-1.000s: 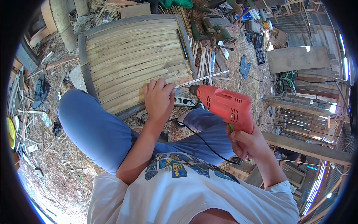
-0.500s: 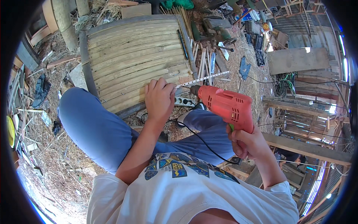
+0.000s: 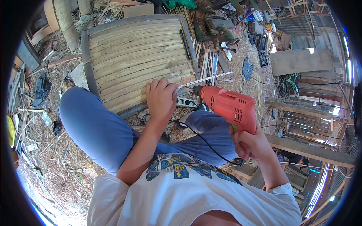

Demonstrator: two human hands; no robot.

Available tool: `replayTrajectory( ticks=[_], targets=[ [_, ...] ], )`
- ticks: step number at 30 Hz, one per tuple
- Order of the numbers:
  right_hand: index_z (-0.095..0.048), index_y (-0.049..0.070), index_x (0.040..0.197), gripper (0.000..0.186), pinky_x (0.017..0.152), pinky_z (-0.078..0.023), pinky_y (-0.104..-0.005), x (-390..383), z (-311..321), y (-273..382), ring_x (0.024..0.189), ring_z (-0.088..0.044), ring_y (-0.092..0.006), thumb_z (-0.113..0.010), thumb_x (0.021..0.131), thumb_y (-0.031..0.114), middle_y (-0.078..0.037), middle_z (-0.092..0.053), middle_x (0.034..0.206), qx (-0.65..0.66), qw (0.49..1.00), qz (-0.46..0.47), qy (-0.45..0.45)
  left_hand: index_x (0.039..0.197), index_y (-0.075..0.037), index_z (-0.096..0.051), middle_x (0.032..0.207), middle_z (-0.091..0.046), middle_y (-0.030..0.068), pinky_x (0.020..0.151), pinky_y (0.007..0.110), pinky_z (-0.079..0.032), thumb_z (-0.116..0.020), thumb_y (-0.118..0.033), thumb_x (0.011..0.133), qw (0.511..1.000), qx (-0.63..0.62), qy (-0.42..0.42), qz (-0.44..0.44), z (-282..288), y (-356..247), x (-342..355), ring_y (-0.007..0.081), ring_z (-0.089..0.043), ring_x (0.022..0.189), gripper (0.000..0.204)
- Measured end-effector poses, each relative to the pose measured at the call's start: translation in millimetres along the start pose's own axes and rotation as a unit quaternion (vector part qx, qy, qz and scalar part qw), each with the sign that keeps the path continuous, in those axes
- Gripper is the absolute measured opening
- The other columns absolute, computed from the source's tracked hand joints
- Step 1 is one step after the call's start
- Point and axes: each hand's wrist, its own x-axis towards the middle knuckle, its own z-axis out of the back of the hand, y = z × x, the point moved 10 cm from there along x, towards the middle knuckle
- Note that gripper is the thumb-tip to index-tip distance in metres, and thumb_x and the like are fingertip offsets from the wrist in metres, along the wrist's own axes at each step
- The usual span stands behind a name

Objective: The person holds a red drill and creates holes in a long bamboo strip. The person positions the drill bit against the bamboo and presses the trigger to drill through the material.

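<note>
My right hand [image 3: 250, 144] is wrapped round the handle of a red power drill [image 3: 230, 105], a finger by its green trigger. The drill's black chuck points left, close to my left hand [image 3: 162, 98]. My left hand is closed on the near end of a thin pale strip [image 3: 206, 79] with a row of dark holes or marks. The strip slants out to the right past the edge of a slatted wooden panel [image 3: 135, 56] with a dark frame, over which my left hand rests. Any bit in the chuck is hard to make out.
A black cord [image 3: 209, 144] runs from the drill's handle toward a white power strip [image 3: 185, 102] beside the panel. A dark slim rod [image 3: 184, 44] lies on the panel's right side. Wood offcuts [image 3: 205, 62], a dark-blue cloth [image 3: 247, 69] and straw litter the ground.
</note>
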Motion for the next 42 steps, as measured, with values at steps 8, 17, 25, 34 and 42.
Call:
replayTrajectory(
  ticks=[8, 17, 25, 34, 42],
  targets=[
    [-0.065, -0.003, 0.116, 0.021, 0.037, -0.039, -0.0296, -1.5, -2.4, 3.1, 0.043, -0.055, -0.0121, -0.067, 0.096, 0.003, -0.003, -0.06, 0.07, -0.002, 1.0, 0.002, -0.01, 0.101, -0.016, -0.084, 0.094, -0.062, 0.0039, 0.093, 0.047, -0.043, -0.083, -0.018, 0.094, 1.0, 0.008, -0.004, -0.002, 1.2, 0.4, 0.2, 0.0299, -0.06, 0.099, 0.008],
    [-0.065, -0.002, 0.115, 0.021, 0.035, -0.039, -0.0289, -0.6, -2.4, 1.4, 0.043, -0.056, -0.0118, -0.068, 0.096, 0.003, -0.002, -0.061, 0.07, 0.003, 1.0, 0.004, -0.007, 0.101, -0.016, -0.084, 0.094, -0.061, 0.0037, 0.093, 0.047, -0.043, -0.082, -0.018, 0.094, 1.0, 0.004, -0.004, 0.002, 1.2, 1.4, -0.2, 0.0298, -0.059, 0.1, 0.007],
    [-0.065, -0.003, 0.116, 0.022, 0.036, -0.039, -0.0289, -2.7, -5.5, 5.3, 0.043, -0.056, -0.0122, -0.068, 0.095, 0.002, -0.003, -0.061, 0.073, 0.005, 1.0, 0.005, -0.013, 0.1, -0.017, -0.084, 0.095, -0.061, 0.0037, 0.093, 0.048, -0.044, -0.082, -0.017, 0.094, 1.0, 0.008, 0.001, 0.007, 0.4, 2.3, -0.2, 0.0299, -0.059, 0.1, 0.006],
    [-0.065, -0.004, 0.116, 0.022, 0.037, -0.041, -0.0293, -1.5, -3.8, 2.1, 0.043, -0.055, -0.0126, -0.068, 0.095, 0.001, -0.004, -0.062, 0.075, 0.008, 1.0, 0.008, -0.01, 0.101, -0.017, -0.084, 0.094, -0.061, 0.0037, 0.092, 0.048, -0.043, -0.083, -0.015, 0.092, 1.0, 0.001, -0.005, -0.001, 1.6, 0.7, -0.2, 0.0299, -0.059, 0.099, 0.009],
    [-0.063, -0.004, 0.123, 0.033, 0.038, -0.045, -0.0314, 1.9, 1.1, 0.1, 0.043, -0.059, -0.0157, -0.063, 0.09, -0.001, -0.009, -0.064, 0.079, 0.001, 1.0, -0.001, -0.013, 0.099, -0.016, -0.084, 0.093, -0.061, 0.0031, 0.091, 0.047, -0.043, -0.084, -0.015, 0.091, 1.0, -0.003, -0.011, 0.001, 2.7, 1.9, -1.0, 0.0294, -0.06, 0.099, 0.008]
  ],
)
